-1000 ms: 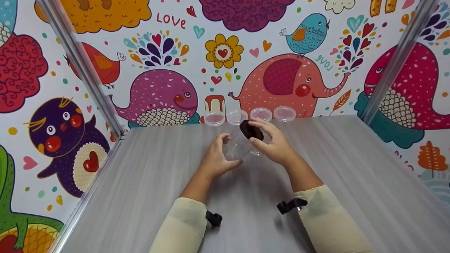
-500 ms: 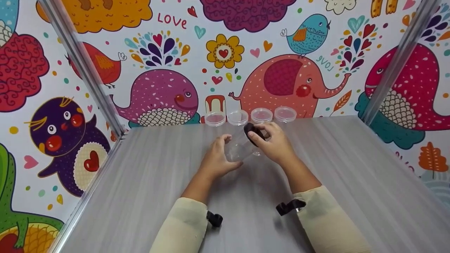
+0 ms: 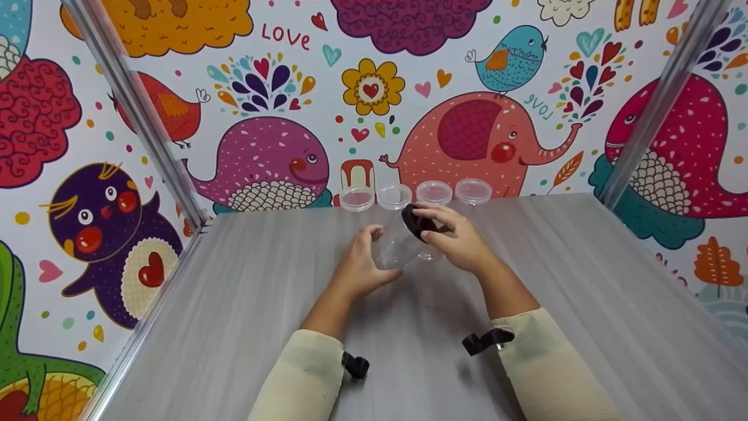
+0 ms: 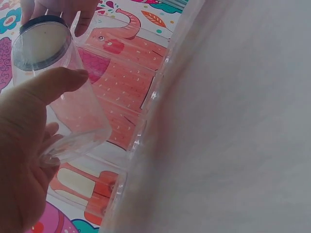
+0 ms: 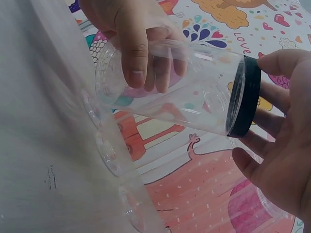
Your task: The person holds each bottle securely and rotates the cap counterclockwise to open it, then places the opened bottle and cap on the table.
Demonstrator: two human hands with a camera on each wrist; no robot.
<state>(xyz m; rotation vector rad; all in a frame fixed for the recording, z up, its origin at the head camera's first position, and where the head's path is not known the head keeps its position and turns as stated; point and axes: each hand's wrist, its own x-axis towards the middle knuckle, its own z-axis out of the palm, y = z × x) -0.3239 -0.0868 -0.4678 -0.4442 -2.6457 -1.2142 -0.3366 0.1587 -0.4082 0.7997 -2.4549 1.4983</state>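
A clear jar [image 5: 199, 104] is held tilted above the table [image 3: 245, 292], near its back edge, by the left hand [image 3: 355, 263], fingers half-curled round it. The black lid [image 5: 250, 99] at its mouth is gripped by the right hand's [image 3: 461, 241] spread fingers. Clear containers [image 3: 356, 199] are lined along that edge.

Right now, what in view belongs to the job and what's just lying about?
Seemingly in the job:
clear jar, held by left hand
black lid, gripped by right hand

Likely just there:
four jars at the back, unheld
grey table
printed wall
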